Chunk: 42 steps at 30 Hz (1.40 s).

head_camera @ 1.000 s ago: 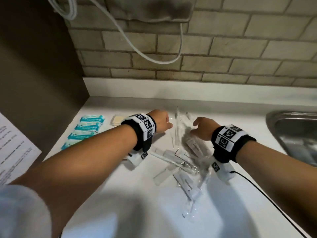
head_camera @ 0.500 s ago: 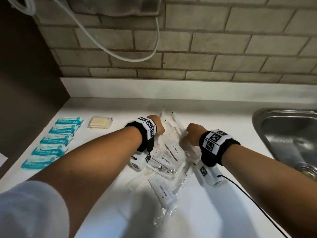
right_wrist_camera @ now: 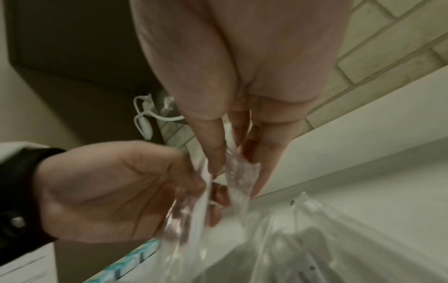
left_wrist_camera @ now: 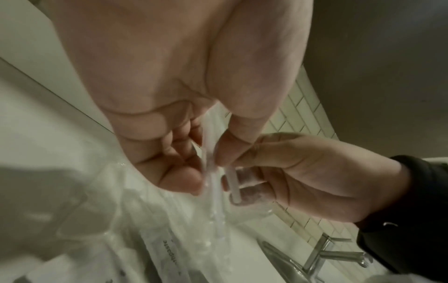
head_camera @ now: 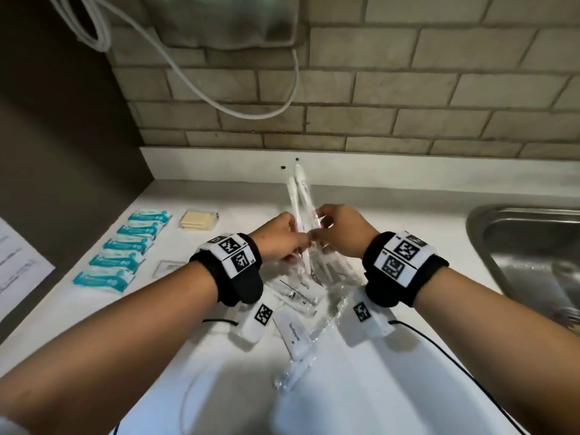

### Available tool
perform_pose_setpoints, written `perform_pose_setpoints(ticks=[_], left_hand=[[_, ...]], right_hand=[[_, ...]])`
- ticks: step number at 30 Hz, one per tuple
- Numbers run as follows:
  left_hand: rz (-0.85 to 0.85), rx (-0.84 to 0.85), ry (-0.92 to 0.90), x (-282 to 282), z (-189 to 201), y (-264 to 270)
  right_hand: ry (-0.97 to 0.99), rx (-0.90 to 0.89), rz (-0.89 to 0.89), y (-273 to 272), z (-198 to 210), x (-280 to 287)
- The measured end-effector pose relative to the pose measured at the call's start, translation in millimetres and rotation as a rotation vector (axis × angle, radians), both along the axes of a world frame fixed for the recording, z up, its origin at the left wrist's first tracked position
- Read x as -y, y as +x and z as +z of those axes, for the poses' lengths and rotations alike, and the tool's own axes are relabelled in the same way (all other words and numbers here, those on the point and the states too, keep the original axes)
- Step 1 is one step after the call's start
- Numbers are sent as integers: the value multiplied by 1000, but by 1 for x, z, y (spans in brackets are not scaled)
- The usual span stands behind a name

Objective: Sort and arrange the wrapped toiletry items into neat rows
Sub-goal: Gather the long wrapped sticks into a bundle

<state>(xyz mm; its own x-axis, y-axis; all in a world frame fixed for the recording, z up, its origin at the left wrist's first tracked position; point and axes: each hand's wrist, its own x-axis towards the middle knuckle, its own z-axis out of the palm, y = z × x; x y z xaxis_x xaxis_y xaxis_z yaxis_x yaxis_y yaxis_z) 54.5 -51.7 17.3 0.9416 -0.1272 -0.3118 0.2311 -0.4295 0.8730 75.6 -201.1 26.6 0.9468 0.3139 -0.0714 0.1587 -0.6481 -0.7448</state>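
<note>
Both hands are raised over a pile of clear-wrapped toiletry packets (head_camera: pixel 298 312) on the white counter (head_camera: pixel 361 397). My left hand (head_camera: pixel 282 240) pinches a clear-wrapped white toothbrush (head_camera: pixel 295 202) (left_wrist_camera: pixel 209 172) that points toward the wall. My right hand (head_camera: pixel 332 230) pinches a second wrapped toothbrush (head_camera: pixel 304 189) (right_wrist_camera: pixel 240 180) right beside it. The two hands touch at the fingertips. A white toothpaste sachet (head_camera: pixel 293 339) lies at the near end of the pile. Several teal packets (head_camera: pixel 125 249) lie in a row on the left.
A stack of pale yellow packets (head_camera: pixel 199 219) lies behind the teal row, and a small flat clear packet (head_camera: pixel 169 267) near my left wrist. A steel sink (head_camera: pixel 527 255) with a tap (left_wrist_camera: pixel 334 254) is at the right. A brick wall, white cord (head_camera: pixel 219 105) and paper sheet (head_camera: pixel 18 265) bound the counter.
Both hands rose from the pile and came together, each lifting a wrapped toothbrush upward. The head view shifted closer.
</note>
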Motion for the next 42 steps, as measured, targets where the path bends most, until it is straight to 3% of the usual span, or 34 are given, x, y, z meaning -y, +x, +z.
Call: perform_pose_setpoints(ticks=[4,7,11,15,18,22,25,28,34,42], left_hand=[[11,20,-116,-1,1,-20],[47,-33,-202,-7,-2,-27],[11,49,-52,-18,-9,-30],[49,34,24,-26,-7,-31],[97,54,-20,-31,-6,-33],[-76,177,320,-44,-14,-34],[-225,158,680,-54,-29,-37],[-294,114,844,-54,-37,-37],[-349,191,939,-51,-36,-30],[-93,360,654,-73,21,-25]], right_hand=[[-32,71,104,-23,-3,-4],[-73,10,221,-34,-4,0],[-73,-180,348,-33,3,10],[-270,-213,222,-4,-2,28],[-597,-181,89,14,-25,31],[-737,-139,-11,29,-49,25],[-798,-128,-8,45,-62,24],[-874,-147,31,58,-70,23],[-513,-159,-171,7,-32,34],[-394,-294,-125,-62,-44,41]])
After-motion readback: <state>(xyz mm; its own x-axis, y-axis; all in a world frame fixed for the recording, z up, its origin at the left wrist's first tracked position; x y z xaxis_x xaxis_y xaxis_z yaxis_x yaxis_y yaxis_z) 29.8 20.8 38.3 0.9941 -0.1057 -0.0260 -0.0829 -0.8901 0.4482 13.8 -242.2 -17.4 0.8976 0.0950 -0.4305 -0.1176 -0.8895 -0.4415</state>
